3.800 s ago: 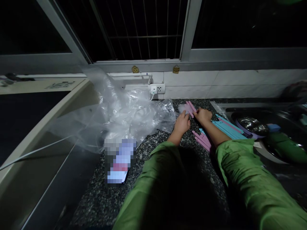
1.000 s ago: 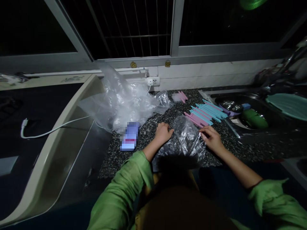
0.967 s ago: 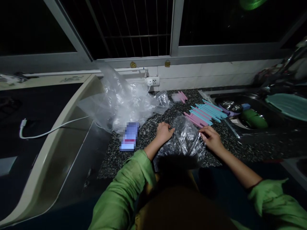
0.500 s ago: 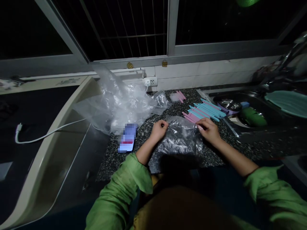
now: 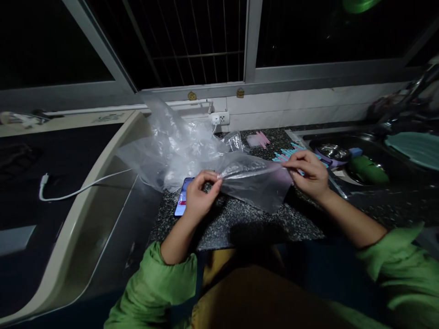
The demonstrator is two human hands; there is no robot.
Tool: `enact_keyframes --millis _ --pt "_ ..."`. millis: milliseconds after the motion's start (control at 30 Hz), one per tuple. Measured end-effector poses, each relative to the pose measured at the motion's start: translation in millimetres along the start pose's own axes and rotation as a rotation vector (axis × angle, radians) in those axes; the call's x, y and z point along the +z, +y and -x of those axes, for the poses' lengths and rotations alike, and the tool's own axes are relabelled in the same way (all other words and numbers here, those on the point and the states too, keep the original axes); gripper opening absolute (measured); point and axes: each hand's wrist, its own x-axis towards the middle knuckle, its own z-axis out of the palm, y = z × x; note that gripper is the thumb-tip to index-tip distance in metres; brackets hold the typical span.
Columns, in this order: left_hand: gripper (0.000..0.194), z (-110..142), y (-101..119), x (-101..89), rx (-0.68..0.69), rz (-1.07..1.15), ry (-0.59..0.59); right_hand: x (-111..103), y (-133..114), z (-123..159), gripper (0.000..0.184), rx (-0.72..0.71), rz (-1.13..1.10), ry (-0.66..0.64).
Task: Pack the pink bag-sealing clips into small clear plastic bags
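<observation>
A clear plastic bag is stretched between my two hands above the speckled counter. My left hand pinches its left corner between thumb and fingers. At the opposite corner, my right hand is closed on the bag's edge. Behind the bag and my right hand lie blue and pink sticks, partly hidden. A lit phone rests on the counter just beyond my left hand, which covers part of it.
Crumpled clear plastic bags are heaped at the back left. A small packet with pink sticks lies near the wall outlet. On the right, the sink holds a metal bowl and a green item. A white cable crosses the left side.
The bag has been lifted off the counter and pulled taut. My left hand has moved left and nearer, my right hand slightly right and up. The sticks are now more covered.
</observation>
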Motion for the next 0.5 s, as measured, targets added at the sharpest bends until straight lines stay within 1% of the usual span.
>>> enact_keyframes --millis 100,167,200,300,400,500 --pt "0.010 32 -6 -7.0 0.092 -0.059 -0.012 0 -9 24 0.020 -0.041 -0.003 -0.059" --pt "0.004 53 -10 -11.1 0.135 -0.080 -0.026 -1 -14 38 0.020 -0.105 0.007 -0.107" --pt "0.006 64 -12 -13.3 0.150 -0.091 -0.031 -2 -16 44 0.021 -0.145 0.009 -0.127" --pt "0.023 92 -17 -20.7 0.159 -0.141 -0.048 -3 -22 60 0.023 -0.227 0.008 -0.161" --pt "0.030 114 -21 -27.5 0.164 -0.189 -0.083 -3 -28 77 0.024 -0.235 -0.015 -0.208" --pt "0.029 126 -22 -31.6 0.163 -0.222 -0.115 -2 -32 93 0.021 -0.215 -0.048 -0.260"
